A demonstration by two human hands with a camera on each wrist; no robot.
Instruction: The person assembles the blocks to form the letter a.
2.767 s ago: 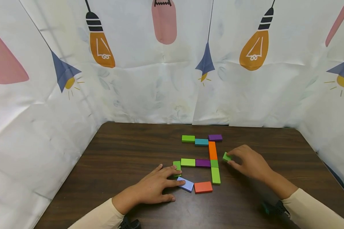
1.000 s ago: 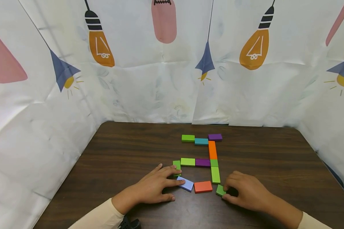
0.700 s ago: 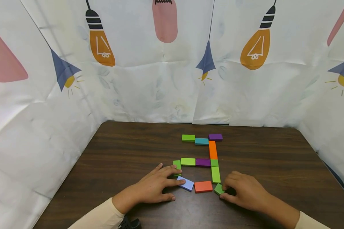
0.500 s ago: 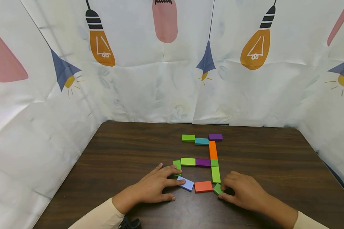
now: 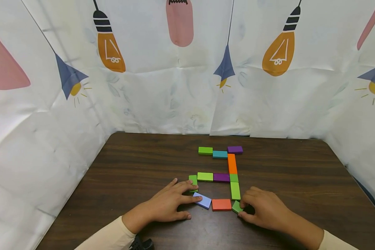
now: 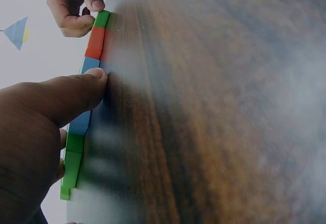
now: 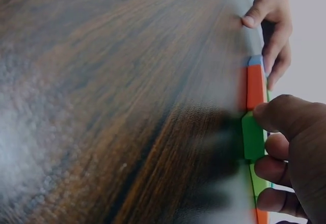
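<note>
My right hand (image 5: 265, 209) pinches a small green block (image 5: 236, 207) between thumb and fingers. That block lies tilted at the right end of the red block (image 5: 221, 205), just below an upright lime block (image 5: 235, 191). My left hand (image 5: 165, 205) is spread flat, one fingertip on the light blue block (image 5: 205, 202) and another on a green block (image 5: 192, 178) at the left. In the right wrist view the held green block (image 7: 253, 137) meets the red block (image 7: 255, 87). The left wrist view shows my left thumb (image 6: 76, 94) in front of the blue block (image 6: 80, 123).
Above them run a lime block (image 5: 205, 177), a purple block (image 5: 221, 177) and a small green one (image 5: 233, 178). An orange block (image 5: 232, 164) leads up to teal (image 5: 220, 155), green (image 5: 205, 150) and purple (image 5: 235, 149) blocks. A patterned cloth (image 5: 181, 97) borders the brown table (image 5: 137, 156).
My right hand has brought the green block from right of the upright column down and left to the red block's end. The red block has turned slightly straighter. My left hand has stayed put.
</note>
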